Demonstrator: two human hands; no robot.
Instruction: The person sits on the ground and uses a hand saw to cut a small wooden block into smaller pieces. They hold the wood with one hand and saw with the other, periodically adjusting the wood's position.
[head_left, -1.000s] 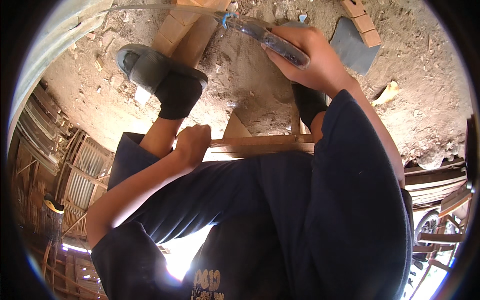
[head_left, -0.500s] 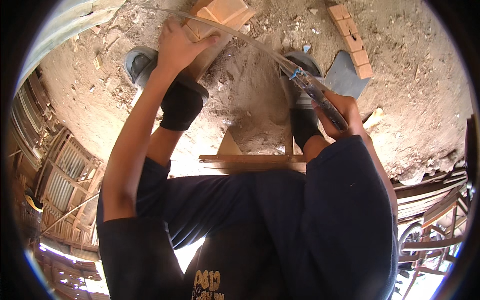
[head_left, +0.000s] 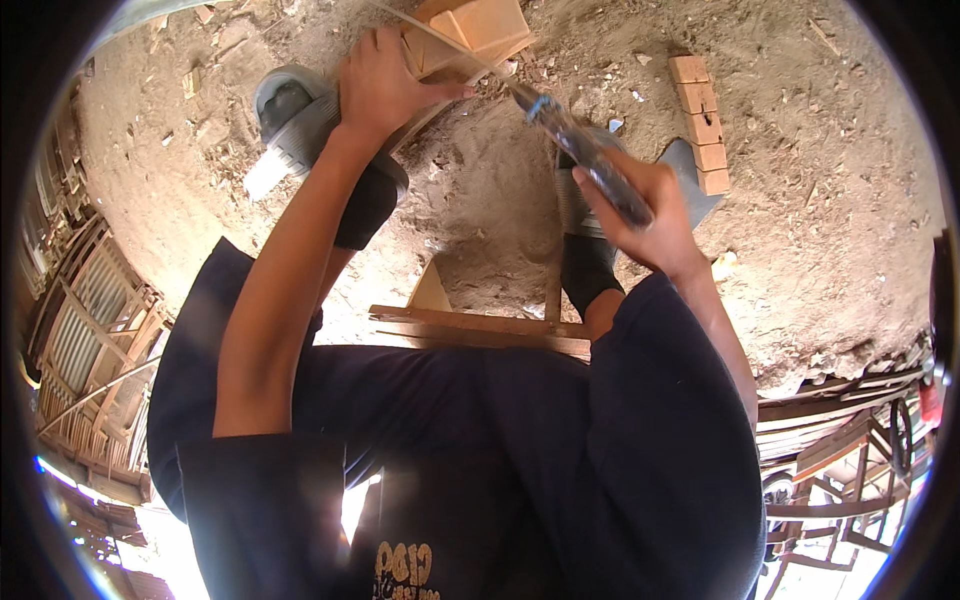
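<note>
My left hand (head_left: 382, 90) grips a wooden block (head_left: 490, 25) at the top of the view, its fingers over the near left side and its thumb stretched along the lower edge. In my right hand (head_left: 650, 205) is the dark handle of a handsaw (head_left: 585, 145), with blue tie wound near the blade end. The narrow blade runs up and leftward across the block; its teeth are too blurred to make out. My left sandal (head_left: 300, 115) is beside the block and my left hand. The right sandal (head_left: 570, 195) is partly hidden behind the handle and right hand.
A row of small wooden blocks (head_left: 702, 125) lies on the dirt ground at the right, beside a flat grey sheet (head_left: 690, 175). Between my legs is a low wooden frame (head_left: 480, 328). Slatted wooden structures (head_left: 850, 450) stand at the lower right, corrugated panels (head_left: 90, 310) at the left.
My right hand has pushed the saw up and to the left, its handle now closer to the block. My left hand stays on the block. The whole view has shifted slightly.
</note>
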